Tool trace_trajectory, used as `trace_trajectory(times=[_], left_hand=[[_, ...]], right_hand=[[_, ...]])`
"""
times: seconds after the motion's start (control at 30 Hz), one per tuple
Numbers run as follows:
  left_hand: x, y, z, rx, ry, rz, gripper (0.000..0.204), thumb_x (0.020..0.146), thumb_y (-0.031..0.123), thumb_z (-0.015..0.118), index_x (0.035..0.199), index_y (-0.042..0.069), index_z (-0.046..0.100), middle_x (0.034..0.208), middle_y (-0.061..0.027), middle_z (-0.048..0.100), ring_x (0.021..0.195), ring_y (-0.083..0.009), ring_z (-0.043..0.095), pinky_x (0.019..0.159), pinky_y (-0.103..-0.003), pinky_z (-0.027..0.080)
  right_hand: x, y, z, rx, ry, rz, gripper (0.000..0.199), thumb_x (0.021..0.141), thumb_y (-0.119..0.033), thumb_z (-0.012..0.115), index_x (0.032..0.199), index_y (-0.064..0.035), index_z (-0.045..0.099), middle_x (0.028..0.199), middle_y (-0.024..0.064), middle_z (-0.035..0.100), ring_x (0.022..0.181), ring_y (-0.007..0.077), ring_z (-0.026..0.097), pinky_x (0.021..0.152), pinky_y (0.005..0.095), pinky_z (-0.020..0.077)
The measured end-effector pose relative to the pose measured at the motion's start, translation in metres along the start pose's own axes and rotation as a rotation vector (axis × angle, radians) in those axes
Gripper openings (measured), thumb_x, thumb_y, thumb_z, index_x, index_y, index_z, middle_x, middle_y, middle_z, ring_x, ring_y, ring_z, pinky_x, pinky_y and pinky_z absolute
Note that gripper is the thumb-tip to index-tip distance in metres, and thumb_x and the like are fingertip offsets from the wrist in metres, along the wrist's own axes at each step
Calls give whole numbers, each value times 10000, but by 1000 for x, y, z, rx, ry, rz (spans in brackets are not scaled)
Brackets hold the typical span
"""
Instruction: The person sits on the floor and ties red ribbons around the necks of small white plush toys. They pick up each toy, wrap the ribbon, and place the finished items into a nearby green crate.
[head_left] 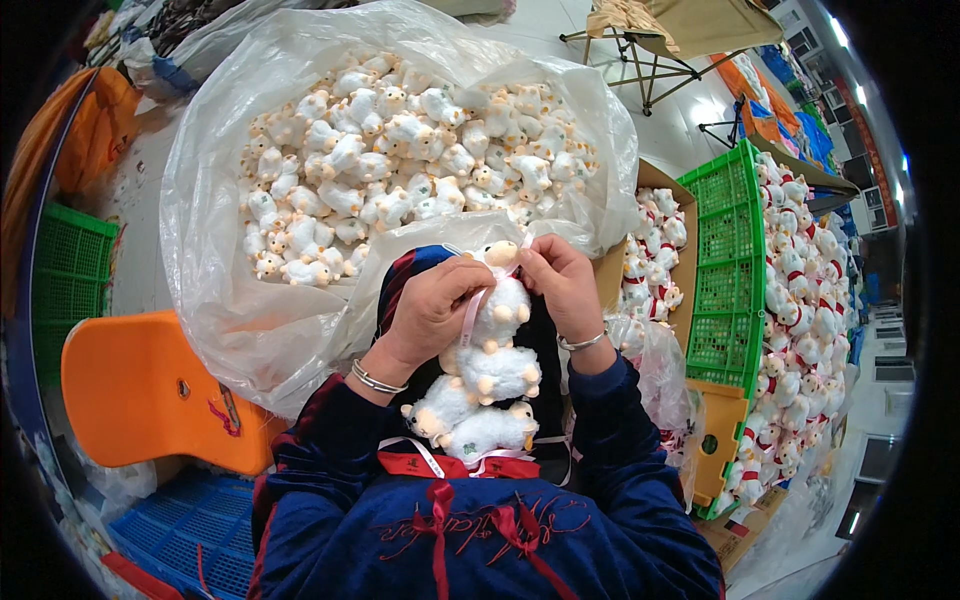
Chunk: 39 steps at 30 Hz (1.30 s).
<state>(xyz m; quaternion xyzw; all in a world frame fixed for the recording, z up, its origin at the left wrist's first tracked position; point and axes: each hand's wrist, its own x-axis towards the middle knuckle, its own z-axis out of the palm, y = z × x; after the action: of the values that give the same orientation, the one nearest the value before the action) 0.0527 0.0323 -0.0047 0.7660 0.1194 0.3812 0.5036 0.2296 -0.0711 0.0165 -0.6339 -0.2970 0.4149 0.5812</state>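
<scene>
A small white plush sheep (503, 308) with a peach-coloured muzzle and feet is held up over my lap. Around its neck runs a thin pale pink ribbon (472, 318). My left hand (430, 308) is closed, pinching the ribbon at the left of the neck. On the other side my right hand (562, 285) pinches the ribbon between thumb and forefinger, close to the head. Below, several more plush sheep (490, 375) lie piled on my lap. Loose ribbons (428, 458) lie by a red strip (410, 464) at my waist.
Ahead lies a large clear plastic bag (215, 190) full of plush sheep. At right stand a cardboard box (608, 275) and a green crate (722, 280), with many red-ribboned sheep (800, 300) beyond. An orange chair (140, 375) and blue crate (185, 525) are at left. A folding stool (690, 30) stands behind.
</scene>
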Motion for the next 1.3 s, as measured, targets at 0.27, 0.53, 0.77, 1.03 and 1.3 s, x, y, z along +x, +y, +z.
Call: trace_trajectory(times=[0.27,0.53,0.77,1.03,1.3], left_hand=[[-1,-2,-3,31,-2,11,200,837,17,755,1018,34,672,972,-109,701,816,-243,684,707,-300,547],[-3,-9,-2,-19,18,-15,141,909,70,728,1033,21,683,946,-105,718,826,-205,697,737,-295,551],[-8,-7,0,-286,55,-332,119,950,84,700,1026,-7,691,970,-72,708,842,-115,659,748,-250,527],[3,-3,-9,-118,-92,-210,125,907,82,735,1001,11,694,1059,-72,676,842,-99,625,713,-226,506],[4,2,-6,-31,-68,-142,119,895,73,740,991,14,702,1017,-86,703,779,-118,635,673,-229,504]], right_hand=[[-6,-6,-4,127,-132,10,98,966,-90,649,1024,-16,621,858,-7,634,714,26,513,632,192,420],[-10,-19,9,-361,-177,-105,105,916,-38,650,1013,2,663,828,25,663,763,81,576,691,238,476],[-12,-14,8,-545,-189,-228,157,941,-37,621,1085,0,671,900,75,680,818,137,630,743,291,506],[-11,-41,-18,-32,-333,-140,704,915,-115,686,1537,-54,361,1394,100,527,1158,182,598,953,295,476],[-16,-39,-19,-528,114,-632,279,876,20,679,1152,-5,650,1223,124,665,779,115,620,675,266,493]])
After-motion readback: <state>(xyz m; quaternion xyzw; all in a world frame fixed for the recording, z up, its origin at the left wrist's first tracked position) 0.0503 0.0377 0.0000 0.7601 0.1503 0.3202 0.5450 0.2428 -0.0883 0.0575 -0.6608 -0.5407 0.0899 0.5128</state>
